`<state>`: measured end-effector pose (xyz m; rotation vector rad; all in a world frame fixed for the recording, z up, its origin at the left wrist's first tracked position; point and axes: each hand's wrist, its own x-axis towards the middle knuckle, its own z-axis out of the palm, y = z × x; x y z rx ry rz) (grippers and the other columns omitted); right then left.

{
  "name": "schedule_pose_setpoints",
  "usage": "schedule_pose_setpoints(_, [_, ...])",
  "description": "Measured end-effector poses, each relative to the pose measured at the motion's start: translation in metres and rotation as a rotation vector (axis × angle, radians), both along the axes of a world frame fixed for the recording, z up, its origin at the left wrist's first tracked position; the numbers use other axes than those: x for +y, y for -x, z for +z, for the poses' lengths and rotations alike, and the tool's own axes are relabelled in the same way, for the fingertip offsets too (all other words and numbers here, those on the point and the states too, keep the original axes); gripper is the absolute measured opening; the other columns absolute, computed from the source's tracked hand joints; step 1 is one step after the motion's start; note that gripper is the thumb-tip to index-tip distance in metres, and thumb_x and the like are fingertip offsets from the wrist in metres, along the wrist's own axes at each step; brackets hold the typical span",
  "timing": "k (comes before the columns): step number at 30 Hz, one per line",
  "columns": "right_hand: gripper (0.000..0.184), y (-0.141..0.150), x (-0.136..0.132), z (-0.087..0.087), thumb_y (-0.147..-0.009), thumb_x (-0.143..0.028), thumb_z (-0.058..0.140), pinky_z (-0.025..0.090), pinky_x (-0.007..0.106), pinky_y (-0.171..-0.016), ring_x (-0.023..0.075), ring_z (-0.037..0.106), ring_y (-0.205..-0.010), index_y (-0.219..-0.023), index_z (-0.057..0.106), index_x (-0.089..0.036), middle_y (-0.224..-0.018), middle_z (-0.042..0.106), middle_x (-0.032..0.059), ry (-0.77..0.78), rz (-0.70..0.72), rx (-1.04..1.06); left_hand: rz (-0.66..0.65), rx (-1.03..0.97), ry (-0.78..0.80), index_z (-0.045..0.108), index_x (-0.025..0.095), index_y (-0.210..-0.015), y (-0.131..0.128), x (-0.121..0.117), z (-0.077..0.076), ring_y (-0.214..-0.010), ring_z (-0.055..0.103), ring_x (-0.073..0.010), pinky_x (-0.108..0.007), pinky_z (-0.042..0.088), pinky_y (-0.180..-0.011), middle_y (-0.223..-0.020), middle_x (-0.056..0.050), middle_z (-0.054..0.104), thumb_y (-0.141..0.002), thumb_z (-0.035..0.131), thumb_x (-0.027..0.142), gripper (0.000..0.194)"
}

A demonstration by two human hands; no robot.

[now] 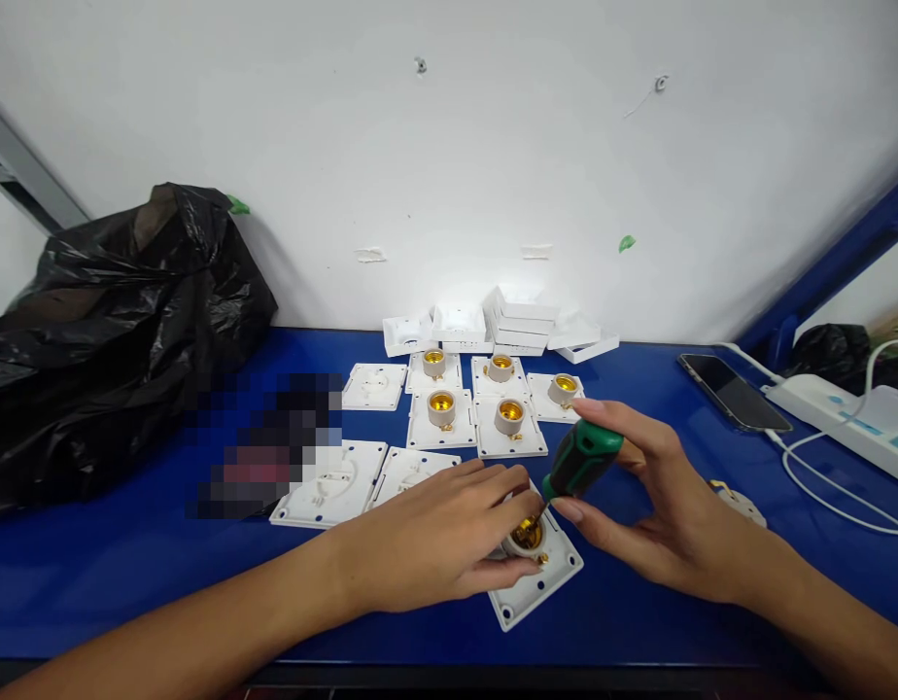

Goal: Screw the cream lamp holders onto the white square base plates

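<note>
A white square plate (518, 605) lies turned at an angle near the front of the table, with a lamp holder (528, 535) on it. My left hand (441, 535) grips that lamp holder, its fingers curled round the rim and the thumb at the near side. In my right hand (674, 506) is a screwdriver (581, 459) with a green and black handle, tilted so that its shaft points down into the brass-lined opening. The tip cannot be seen clearly. A brass screw terminal shows beside the holder. Just left of my left hand lie two plates (314, 501), one partly covered by it.
Behind are several plates bearing lamp holders (441, 408), one bare plate (374, 386) and stacked white boxes (522, 326). A black plastic bag (120, 331) fills the left. At right lie a loose pale part (741, 501), a phone (733, 389), and a power strip (843, 413) with cables.
</note>
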<state>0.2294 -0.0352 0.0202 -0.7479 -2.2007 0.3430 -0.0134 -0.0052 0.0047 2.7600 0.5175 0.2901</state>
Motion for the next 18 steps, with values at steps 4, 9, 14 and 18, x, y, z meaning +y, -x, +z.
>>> schedule_pose_setpoints(4, [0.079,0.0003,0.0010,-0.0006,-0.097,-0.015,0.065,0.064,0.034,-0.077,0.0194,0.069,-0.086,-0.161,0.021,-0.034,-0.113,0.068,0.0031,-0.003,0.010,0.009,0.002,-0.005,0.014,0.056,0.017,-0.120,-0.0001,-0.0009,-0.0001,-0.110,0.065,-0.0287,-0.041,0.050,-0.097,-0.123,-0.010,0.063,-0.102,0.065,0.037,0.029])
schedule_pose_setpoints(9, [0.078,-0.0020,0.0004,-0.0030,-0.097,-0.016,0.065,0.063,0.033,-0.078,0.0188,0.070,-0.087,-0.160,0.023,-0.034,-0.116,0.068,0.0034,-0.013,0.010,0.018,0.041,-0.023,0.016,0.056,0.018,-0.121,0.0004,-0.0025,-0.0007,-0.107,0.065,-0.0273,-0.040,0.050,-0.097,-0.122,-0.009,0.063,-0.101,0.067,0.037,0.029])
schedule_pose_setpoints(14, [0.079,-0.0049,0.0007,-0.0057,-0.095,-0.015,0.069,0.059,0.035,-0.093,0.0199,0.068,-0.105,-0.159,0.028,-0.034,-0.124,0.065,0.0045,-0.018,0.008,0.049,0.031,-0.033,0.013,0.055,0.019,-0.120,0.0007,-0.0013,-0.0015,-0.105,0.064,-0.0264,-0.039,0.051,-0.095,-0.122,-0.009,0.062,-0.099,0.068,0.040,0.032])
schedule_pose_setpoints(18, [0.077,-0.0038,0.0014,-0.0044,-0.093,-0.012,0.070,0.061,0.035,-0.090,0.0203,0.067,-0.108,-0.155,0.033,-0.037,-0.121,0.065,0.0039,0.017,0.069,0.131,0.049,-0.047,0.022,0.055,0.019,-0.112,0.0006,-0.0015,-0.0020,-0.098,0.065,-0.0243,-0.037,0.052,-0.088,-0.119,-0.008,0.062,-0.099,0.069,0.038,0.027])
